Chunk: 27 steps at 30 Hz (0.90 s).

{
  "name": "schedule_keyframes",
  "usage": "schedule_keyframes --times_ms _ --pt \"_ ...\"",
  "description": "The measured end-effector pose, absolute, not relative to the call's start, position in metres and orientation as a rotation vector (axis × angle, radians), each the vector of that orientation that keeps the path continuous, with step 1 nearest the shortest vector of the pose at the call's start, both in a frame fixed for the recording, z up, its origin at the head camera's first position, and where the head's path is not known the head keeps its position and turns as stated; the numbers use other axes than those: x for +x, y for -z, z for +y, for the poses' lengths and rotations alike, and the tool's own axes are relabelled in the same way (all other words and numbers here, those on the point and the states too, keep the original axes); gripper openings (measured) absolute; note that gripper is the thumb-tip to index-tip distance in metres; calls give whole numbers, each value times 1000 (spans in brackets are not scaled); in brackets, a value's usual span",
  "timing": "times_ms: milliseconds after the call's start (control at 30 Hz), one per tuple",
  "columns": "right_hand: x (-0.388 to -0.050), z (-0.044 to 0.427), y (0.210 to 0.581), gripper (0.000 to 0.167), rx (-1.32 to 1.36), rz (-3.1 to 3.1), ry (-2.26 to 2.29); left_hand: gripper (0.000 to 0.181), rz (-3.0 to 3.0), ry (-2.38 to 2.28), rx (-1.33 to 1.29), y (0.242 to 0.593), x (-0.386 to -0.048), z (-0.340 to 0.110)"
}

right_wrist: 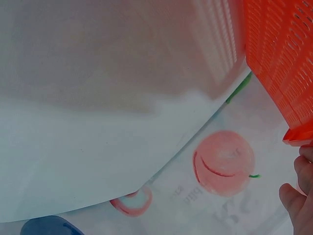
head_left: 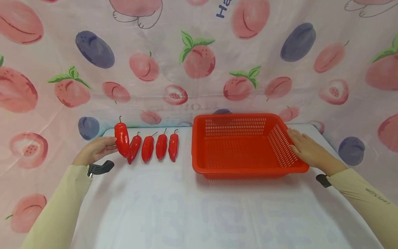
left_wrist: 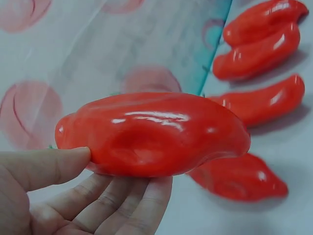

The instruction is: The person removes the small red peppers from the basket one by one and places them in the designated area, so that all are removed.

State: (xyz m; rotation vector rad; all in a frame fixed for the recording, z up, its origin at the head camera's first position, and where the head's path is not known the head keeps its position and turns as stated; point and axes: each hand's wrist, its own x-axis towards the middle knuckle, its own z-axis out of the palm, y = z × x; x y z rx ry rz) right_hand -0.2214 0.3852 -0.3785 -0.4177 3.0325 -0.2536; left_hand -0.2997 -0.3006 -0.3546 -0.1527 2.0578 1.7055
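In the head view my left hand holds a red pepper by its side, stem upward, just above the table's left part. The left wrist view shows the thumb on one side of this pepper and the fingers beneath it. Several more red peppers lie in a row to its right, one partly behind the held one. On the right side rim of a red plastic basket rests my right hand, its fingers fairly straight. Only some fingers show at the edge of the right wrist view.
The basket's slotted walls surround a bare floor. It stands on the white table, right of the peppers. Behind the table hangs a pink cloth printed with fruit.
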Motion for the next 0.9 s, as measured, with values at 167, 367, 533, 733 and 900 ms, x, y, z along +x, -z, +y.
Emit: schedule_keyframes --times_ms 167,367,533,733,900 --pt "-221 386 379 67 -399 3028 266 71 2018 -1723 -213 361 -305 -313" --pt "-221 386 380 68 -406 3039 277 66 2090 -1611 -263 374 -313 -325" --pt "-221 385 380 68 -402 3036 267 62 2196 -1471 -236 385 -318 -329" --pt "-222 386 381 67 -416 3033 264 61 2243 -1409 -346 396 -328 -325" --pt "-223 387 381 67 -413 3029 270 64 2213 -1406 -471 403 -333 -324"
